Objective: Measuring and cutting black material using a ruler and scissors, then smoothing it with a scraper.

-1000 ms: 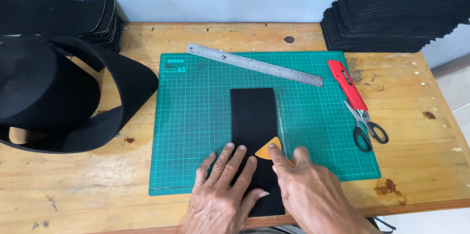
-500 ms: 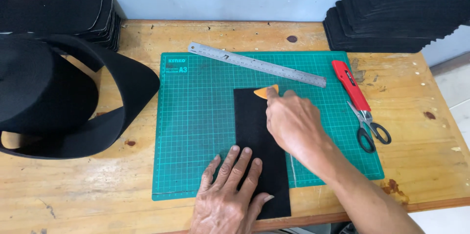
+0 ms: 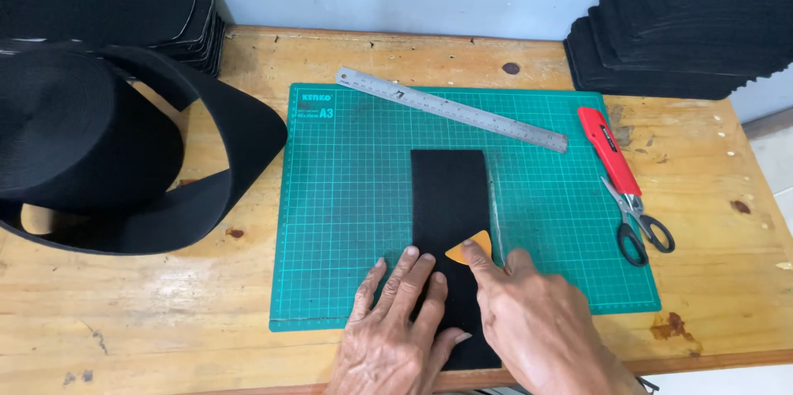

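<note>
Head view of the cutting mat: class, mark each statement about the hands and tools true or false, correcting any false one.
1. The left hand lies flat on the black strip. True.
2. The right hand holds scissors. False: it holds a small orange piece; the scissors lie on the table.
3. The steel ruler lies slanted across the top of the green mat. True.
4. The red knife rests on the strip. False: it lies at the mat's right edge.
</note>
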